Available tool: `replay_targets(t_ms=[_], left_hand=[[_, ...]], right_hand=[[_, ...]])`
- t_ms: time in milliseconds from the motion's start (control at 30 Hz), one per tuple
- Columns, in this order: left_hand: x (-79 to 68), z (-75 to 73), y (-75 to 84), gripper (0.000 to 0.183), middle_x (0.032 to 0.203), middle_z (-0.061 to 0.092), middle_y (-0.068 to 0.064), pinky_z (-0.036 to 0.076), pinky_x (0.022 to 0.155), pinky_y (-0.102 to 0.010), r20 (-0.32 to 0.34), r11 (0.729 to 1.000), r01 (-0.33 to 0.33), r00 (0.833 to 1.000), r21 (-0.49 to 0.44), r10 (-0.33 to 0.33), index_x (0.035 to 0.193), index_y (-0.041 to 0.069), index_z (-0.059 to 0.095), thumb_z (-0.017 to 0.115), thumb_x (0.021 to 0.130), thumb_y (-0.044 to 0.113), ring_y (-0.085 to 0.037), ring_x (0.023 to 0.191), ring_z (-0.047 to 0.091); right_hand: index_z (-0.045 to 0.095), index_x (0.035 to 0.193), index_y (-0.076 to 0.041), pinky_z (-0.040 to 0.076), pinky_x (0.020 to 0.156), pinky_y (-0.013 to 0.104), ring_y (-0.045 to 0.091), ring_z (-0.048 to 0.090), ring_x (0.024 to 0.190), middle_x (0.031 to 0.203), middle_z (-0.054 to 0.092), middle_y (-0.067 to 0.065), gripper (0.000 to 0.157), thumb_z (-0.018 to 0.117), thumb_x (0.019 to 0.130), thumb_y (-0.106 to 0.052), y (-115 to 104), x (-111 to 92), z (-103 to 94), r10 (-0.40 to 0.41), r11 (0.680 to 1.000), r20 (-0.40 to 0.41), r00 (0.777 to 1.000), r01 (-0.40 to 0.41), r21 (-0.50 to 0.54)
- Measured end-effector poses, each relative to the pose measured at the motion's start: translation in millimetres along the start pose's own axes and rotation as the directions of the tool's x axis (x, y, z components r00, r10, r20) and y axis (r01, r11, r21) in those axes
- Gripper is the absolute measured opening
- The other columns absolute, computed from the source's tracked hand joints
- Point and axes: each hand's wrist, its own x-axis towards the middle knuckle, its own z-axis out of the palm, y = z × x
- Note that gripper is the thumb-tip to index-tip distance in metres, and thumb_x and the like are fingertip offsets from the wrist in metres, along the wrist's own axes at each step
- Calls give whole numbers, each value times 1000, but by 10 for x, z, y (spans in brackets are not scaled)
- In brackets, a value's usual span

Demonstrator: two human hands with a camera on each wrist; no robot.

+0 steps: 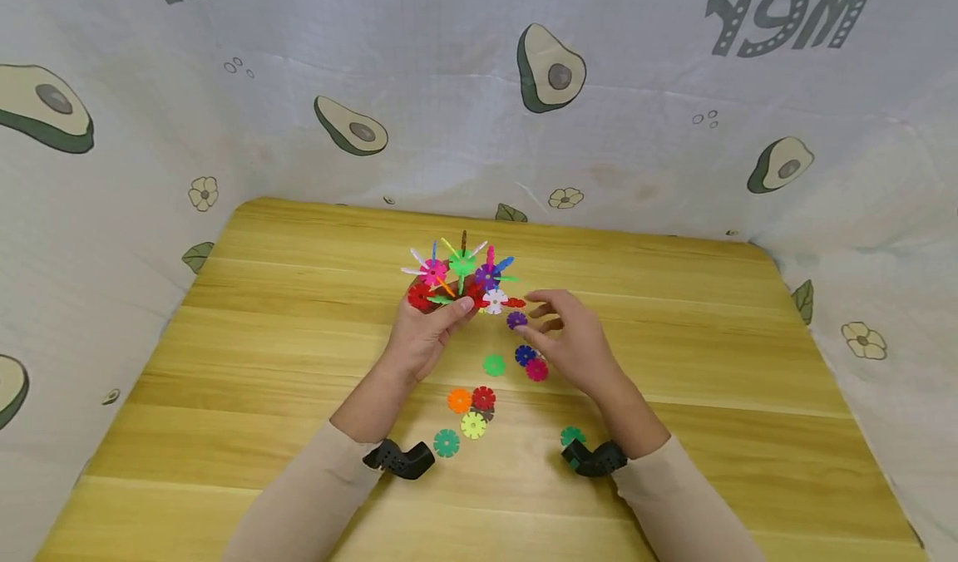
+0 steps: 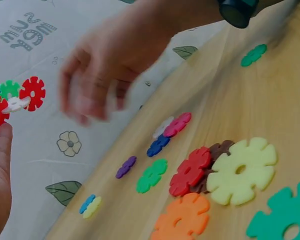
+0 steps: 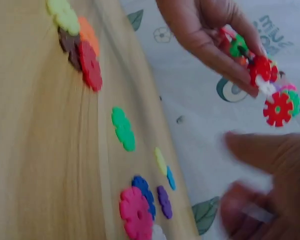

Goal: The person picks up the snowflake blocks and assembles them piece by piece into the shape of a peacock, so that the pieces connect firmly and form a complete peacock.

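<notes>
- Left hand [image 1: 428, 333]: gripping the cluster [image 1: 462, 263], thumb on the near side; cluster held up off the table [image 1: 284, 337].
- Cluster: slotted discs joined at angles, many colours, spokes fanning up and outward.
- Right hand [image 1: 572, 337]: empty as far as seen, fingers loosely bent, thumb apart from them; blurred in both wrist views. Near the cluster's red end disc [image 3: 278, 109], a gap between.
- Purple disc [image 1: 516, 320]: flat on the table, below the right hand, not touched.
- Blue disc [image 1: 525, 355] partly under pink disc [image 1: 536, 369]; white disc [image 2: 163, 127] mostly hidden there too.
- Green disc [image 1: 494, 365]: alone, left of that group.
- Orange disc [image 1: 460, 401] just beside red disc [image 1: 483, 397]; brown disc [image 2: 220, 149] partly covered by red and yellow disc [image 1: 473, 426].
- Teal discs [image 1: 446, 443]: one near each wrist camera [image 1: 404, 460].
- Avocado-print cloth [image 1: 449, 38] behind.
</notes>
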Motion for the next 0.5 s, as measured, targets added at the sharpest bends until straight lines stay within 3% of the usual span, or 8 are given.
replay_targets(t_ms=[67,167,267,500], left_hand=[[2,-20,21,49,124,67,2,59,98,-29,-10,1000,-5,1000,-21,4,142,11,50,56,98,-10,-13,111,70],[9,-42,33,45,123,68,3,58,99,-29,3,998,6,1000,-62,-6,138,11,53,55,99,-9,-13,111,70],[15,-49,28,42,121,71,3,59,100,-32,37,994,18,999,-104,-14,138,9,55,53,100,-9,-15,112,70],[3,-39,2,47,125,72,5,60,99,-41,116,987,1,993,-160,18,145,10,50,47,102,-9,-17,115,71]], right_hand=[[68,125,-9,62,86,41,27,66,102,119,66,12,45,84,86,-25,32,3,4,111,982,125,986,-89,-167],[72,121,-11,57,87,41,24,59,101,117,65,10,44,83,86,-36,78,3,39,173,940,267,948,-78,-331],[74,115,-11,57,90,43,23,58,99,112,67,9,36,80,89,-35,95,-5,73,166,936,308,937,-52,-348],[73,99,-11,58,88,42,20,60,92,98,67,5,16,78,92,-25,101,-12,124,172,949,303,937,-76,-304]])
